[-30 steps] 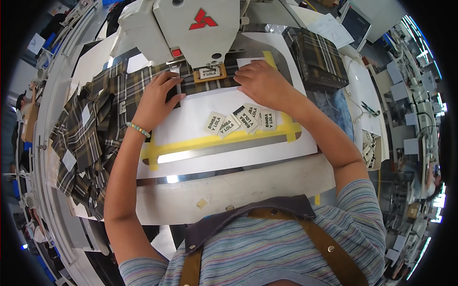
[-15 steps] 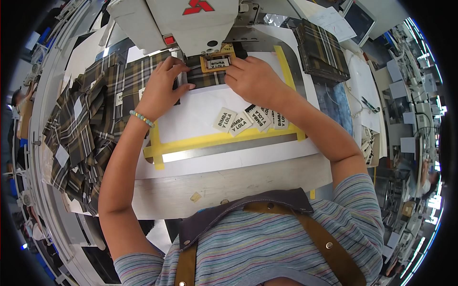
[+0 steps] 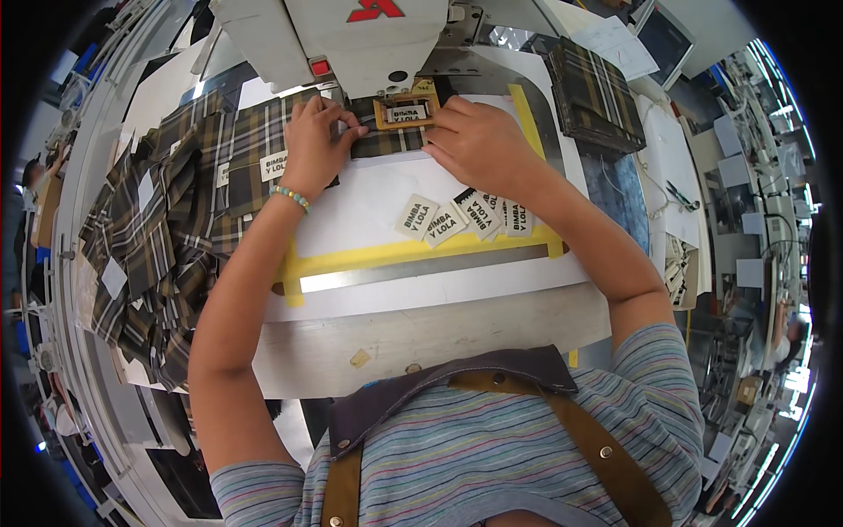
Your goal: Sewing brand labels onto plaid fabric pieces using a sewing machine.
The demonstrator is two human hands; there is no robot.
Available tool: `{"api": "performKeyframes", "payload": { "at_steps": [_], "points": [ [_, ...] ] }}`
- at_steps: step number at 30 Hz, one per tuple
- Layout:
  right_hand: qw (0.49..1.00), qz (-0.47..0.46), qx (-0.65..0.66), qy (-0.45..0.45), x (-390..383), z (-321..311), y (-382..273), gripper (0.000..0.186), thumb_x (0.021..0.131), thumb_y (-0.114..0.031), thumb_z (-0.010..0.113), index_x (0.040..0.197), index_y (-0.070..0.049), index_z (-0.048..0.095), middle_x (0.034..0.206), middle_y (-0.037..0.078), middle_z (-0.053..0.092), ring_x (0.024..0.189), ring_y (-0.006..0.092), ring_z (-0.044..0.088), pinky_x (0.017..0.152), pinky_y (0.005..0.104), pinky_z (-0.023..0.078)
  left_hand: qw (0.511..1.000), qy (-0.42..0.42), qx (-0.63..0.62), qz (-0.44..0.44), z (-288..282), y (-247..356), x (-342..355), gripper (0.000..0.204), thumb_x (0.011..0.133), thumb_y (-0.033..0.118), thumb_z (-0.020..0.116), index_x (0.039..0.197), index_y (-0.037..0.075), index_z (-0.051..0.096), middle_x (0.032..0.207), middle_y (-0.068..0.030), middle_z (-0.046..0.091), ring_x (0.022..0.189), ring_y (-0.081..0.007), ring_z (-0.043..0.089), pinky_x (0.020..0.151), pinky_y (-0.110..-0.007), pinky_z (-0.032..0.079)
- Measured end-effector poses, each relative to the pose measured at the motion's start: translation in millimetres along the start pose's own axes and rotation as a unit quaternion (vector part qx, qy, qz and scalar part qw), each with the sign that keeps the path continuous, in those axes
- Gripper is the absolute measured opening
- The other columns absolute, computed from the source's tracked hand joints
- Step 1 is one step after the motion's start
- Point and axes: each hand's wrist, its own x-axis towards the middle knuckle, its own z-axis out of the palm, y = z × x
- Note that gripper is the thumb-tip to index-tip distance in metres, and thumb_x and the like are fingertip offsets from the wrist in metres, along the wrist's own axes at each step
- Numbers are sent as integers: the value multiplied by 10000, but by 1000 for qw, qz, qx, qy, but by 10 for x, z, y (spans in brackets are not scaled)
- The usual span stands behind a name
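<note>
Brown, black and white plaid fabric (image 3: pixel 378 145) lies under a sewing machine head (image 3: pixel 351 39). On it sits a small tan rectangular frame (image 3: pixel 432 109) around a pale printed label (image 3: pixel 407 114). My left hand (image 3: pixel 318 145) is at the fabric left of the frame, thumb and forefinger drawn together at its edge. My right hand (image 3: pixel 483 145) lies against the frame's right side, its bent fingers and thumb closed at the fabric there; the fingertips are partly hidden. Several loose pale labels (image 3: pixel 420 217) lie in a fanned group on the white sheet below my hands.
Yellow tape (image 3: pixel 421 257) borders the white work sheet (image 3: pixel 351 211). Left is a loose heap of plaid pieces (image 3: pixel 149 255), some with labels. A neat plaid stack (image 3: pixel 597 97) stands at the far right, near thread snips (image 3: pixel 683 198) and a box of labels (image 3: pixel 676 268).
My left hand has shifted slightly right, and its thumb and forefinger have come together. A label on the fabric by my left wrist is more exposed. My right hand stays beside the frame.
</note>
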Motion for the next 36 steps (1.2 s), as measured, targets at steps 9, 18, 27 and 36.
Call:
{"api": "performKeyframes", "payload": {
  "at_steps": [9, 18, 27, 36],
  "points": [
    [998, -43, -42, -1, 81, 156, -14, 101, 834, -143, 784, 887, -74, 731, 961, 21, 673, 972, 227, 646, 772, 360, 576, 1000, 7, 13, -13, 49, 36, 20, 162, 875, 211, 863, 908, 75, 782, 1016, -66, 664, 1068, -319, 600, 925, -459, 477],
    [998, -60, 26, 1, 42, 3, -303, 73, 818, -86, 767, 831, -70, 698, 897, 21, 644, 920, 228, 642, 741, 357, 563, 989, -51, -20, 135, -327, 143, -243, 169, 832, 74, 843, 900, 45, 692, 1069, -87, 652, 1141, -333, 580, 984, -437, 456],
    [991, 25, 126, 29, -207, -229, -135, 123, 894, -113, 815, 998, -55, 783, 1020, 47, 738, 993, 247, 702, 801, 370, 593, 984, -11, 146, 103, -1202, -519, -663, 211, 809, -4, 811, 915, 29, 631, 1069, -115, 656, 1123, -371, 604, 935, -481, 473],
    [984, 75, 159, 16, -321, -309, -37, 79, 959, -153, 756, 969, -79, 784, 1025, 28, 752, 1008, 245, 701, 821, 385, 586, 970, 105, 213, 58, -1296, -389, -538, 268, 923, 17, 752, 1179, 59, 685, 1210, -116, 697, 1172, -378, 641, 1000, -472, 510]
  ]
}}
